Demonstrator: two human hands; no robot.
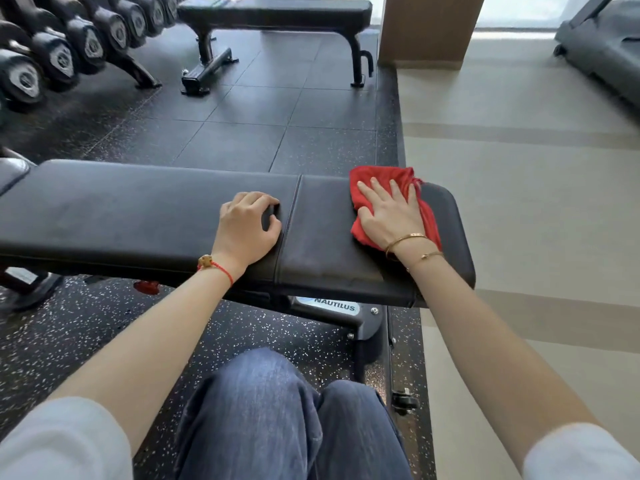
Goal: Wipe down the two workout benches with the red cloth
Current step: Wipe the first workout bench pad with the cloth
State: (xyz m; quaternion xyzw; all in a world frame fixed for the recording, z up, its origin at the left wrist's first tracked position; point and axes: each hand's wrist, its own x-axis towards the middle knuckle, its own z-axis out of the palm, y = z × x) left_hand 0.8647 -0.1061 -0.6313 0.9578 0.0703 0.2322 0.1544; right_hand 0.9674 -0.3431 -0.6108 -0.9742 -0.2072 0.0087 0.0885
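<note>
The red cloth (398,206) lies crumpled and folded near the right end of the near bench's black padded surface (156,216), pressed flat under the right hand (391,213), fingers spread wide. The left hand (247,226) rests beside the seam, fingers curled, holding nothing. A second bench (277,12) stands well apart behind.

Both arms reach forward: left hand (247,226) loosely curled, right hand (391,213) flat, fingers (377,190) spread.
</note>
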